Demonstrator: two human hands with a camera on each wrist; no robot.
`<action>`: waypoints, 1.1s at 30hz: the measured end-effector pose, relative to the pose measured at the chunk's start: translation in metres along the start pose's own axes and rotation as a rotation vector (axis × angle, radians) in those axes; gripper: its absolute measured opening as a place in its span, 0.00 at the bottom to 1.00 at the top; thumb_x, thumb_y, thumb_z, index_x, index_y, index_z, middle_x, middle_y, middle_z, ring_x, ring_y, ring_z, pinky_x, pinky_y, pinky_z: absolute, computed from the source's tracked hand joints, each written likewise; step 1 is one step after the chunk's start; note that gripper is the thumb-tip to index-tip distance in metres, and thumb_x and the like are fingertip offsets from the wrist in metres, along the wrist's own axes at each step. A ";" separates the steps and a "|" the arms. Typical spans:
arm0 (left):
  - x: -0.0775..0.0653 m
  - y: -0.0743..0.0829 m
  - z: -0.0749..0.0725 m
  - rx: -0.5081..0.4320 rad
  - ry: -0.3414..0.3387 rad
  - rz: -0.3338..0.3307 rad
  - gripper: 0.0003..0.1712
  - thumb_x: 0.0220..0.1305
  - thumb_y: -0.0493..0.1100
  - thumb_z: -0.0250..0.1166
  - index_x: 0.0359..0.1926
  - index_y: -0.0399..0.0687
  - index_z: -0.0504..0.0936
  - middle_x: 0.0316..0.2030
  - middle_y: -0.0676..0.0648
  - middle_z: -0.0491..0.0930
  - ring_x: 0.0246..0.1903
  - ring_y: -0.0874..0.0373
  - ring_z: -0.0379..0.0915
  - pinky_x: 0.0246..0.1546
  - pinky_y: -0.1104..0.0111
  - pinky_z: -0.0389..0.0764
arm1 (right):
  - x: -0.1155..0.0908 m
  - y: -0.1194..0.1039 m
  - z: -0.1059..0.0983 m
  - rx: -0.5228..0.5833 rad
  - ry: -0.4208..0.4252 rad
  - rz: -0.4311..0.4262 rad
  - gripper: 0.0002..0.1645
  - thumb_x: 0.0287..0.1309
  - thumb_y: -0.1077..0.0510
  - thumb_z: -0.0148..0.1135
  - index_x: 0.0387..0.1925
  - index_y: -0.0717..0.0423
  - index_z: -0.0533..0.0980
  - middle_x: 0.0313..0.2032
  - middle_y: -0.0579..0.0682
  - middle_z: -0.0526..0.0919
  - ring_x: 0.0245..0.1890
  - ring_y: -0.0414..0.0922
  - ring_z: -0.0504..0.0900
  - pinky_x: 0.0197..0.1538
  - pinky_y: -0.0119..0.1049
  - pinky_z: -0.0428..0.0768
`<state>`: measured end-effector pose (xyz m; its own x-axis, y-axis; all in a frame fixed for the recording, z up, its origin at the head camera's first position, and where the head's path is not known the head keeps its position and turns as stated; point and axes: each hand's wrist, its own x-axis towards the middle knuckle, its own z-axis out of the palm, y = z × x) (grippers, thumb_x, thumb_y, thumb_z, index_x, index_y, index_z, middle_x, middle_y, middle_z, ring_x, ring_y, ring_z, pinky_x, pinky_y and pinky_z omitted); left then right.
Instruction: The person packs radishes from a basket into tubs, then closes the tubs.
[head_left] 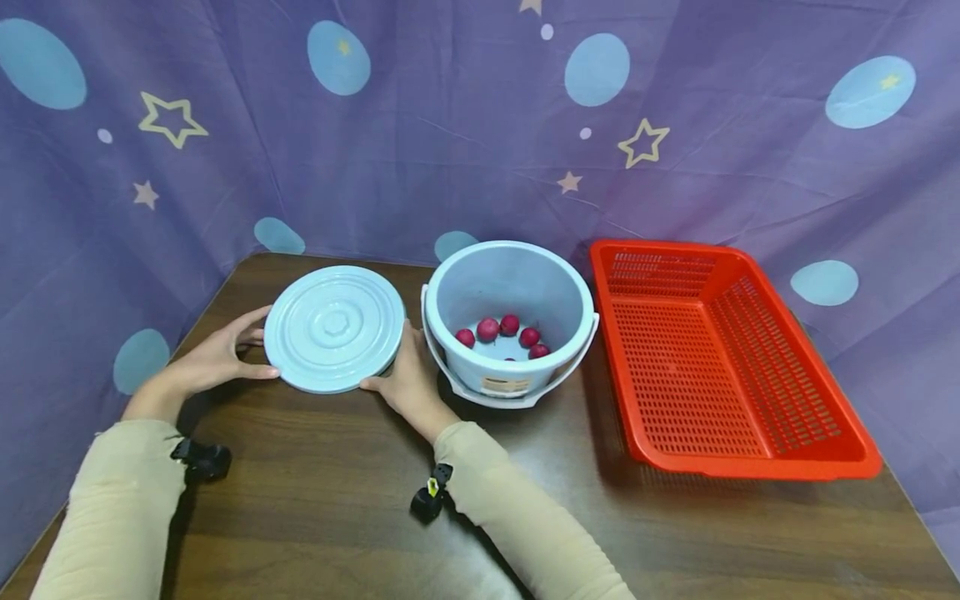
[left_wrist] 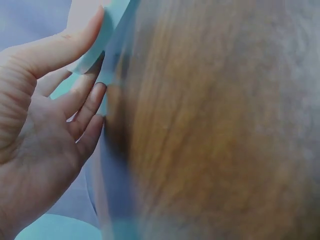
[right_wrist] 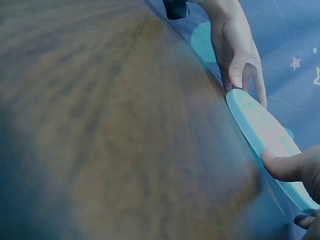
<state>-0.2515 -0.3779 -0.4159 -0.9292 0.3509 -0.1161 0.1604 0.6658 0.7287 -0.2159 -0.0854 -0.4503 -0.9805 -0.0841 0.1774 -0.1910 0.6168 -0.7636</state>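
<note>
A round light-blue lid [head_left: 334, 328] with ringed ridges is held by its rim between both hands, left of the bucket. My left hand [head_left: 217, 360] pinches its left edge, thumb at the near side and fingers behind, as the left wrist view shows at the lid's rim [left_wrist: 107, 30]. On the opposite edge, my right hand [head_left: 408, 379] grips with its thumb [right_wrist: 282, 167] on the lid and fingers partly hidden beneath. Close to the right hand stands the open light-blue bucket [head_left: 517, 242], with several small round red radish-like pieces [head_left: 488, 329] on its bottom.
The bucket's white handle [head_left: 517, 402] hangs down its front. A red perforated plastic basket [head_left: 630, 400] sits on the right of the brown wooden table [head_left: 315, 500]. Behind the table hangs a purple patterned curtain [head_left: 480, 125].
</note>
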 end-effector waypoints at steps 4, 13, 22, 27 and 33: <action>-0.004 0.004 0.000 0.032 0.027 -0.011 0.65 0.53 0.39 0.78 0.77 0.36 0.40 0.57 0.24 0.71 0.57 0.30 0.66 0.54 0.38 0.64 | -0.002 -0.004 -0.002 -0.050 0.004 -0.025 0.68 0.37 0.49 0.85 0.73 0.66 0.54 0.63 0.60 0.69 0.65 0.52 0.65 0.69 0.40 0.60; -0.028 0.029 -0.010 0.097 0.159 0.032 0.67 0.49 0.42 0.80 0.79 0.44 0.43 0.54 0.32 0.74 0.56 0.57 0.68 0.57 0.58 0.70 | -0.018 -0.022 -0.019 0.121 -0.021 -0.032 0.70 0.44 0.54 0.81 0.76 0.65 0.43 0.66 0.62 0.63 0.67 0.51 0.64 0.68 0.38 0.63; -0.060 0.042 -0.017 0.099 0.237 0.025 0.65 0.47 0.41 0.81 0.79 0.52 0.49 0.50 0.61 0.76 0.55 0.71 0.64 0.55 0.70 0.64 | -0.042 -0.038 -0.037 0.119 0.024 -0.165 0.71 0.43 0.51 0.81 0.76 0.65 0.43 0.51 0.54 0.68 0.49 0.43 0.69 0.52 0.30 0.73; -0.074 0.046 -0.014 0.072 0.268 0.094 0.63 0.44 0.35 0.82 0.78 0.52 0.54 0.42 0.73 0.75 0.48 0.84 0.63 0.44 0.87 0.58 | -0.058 -0.041 -0.048 0.137 0.019 -0.227 0.71 0.45 0.52 0.80 0.76 0.65 0.41 0.47 0.51 0.66 0.46 0.42 0.67 0.46 0.27 0.71; -0.083 0.063 -0.009 0.054 0.319 0.114 0.62 0.41 0.33 0.82 0.76 0.55 0.59 0.40 0.71 0.78 0.45 0.81 0.69 0.43 0.87 0.61 | -0.068 -0.047 -0.071 0.153 0.020 -0.282 0.71 0.46 0.52 0.80 0.77 0.65 0.41 0.45 0.50 0.65 0.45 0.44 0.70 0.45 0.26 0.72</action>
<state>-0.1675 -0.3711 -0.3548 -0.9603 0.2068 0.1870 0.2783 0.6710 0.6873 -0.1370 -0.0530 -0.3820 -0.8873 -0.2186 0.4061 -0.4610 0.4465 -0.7669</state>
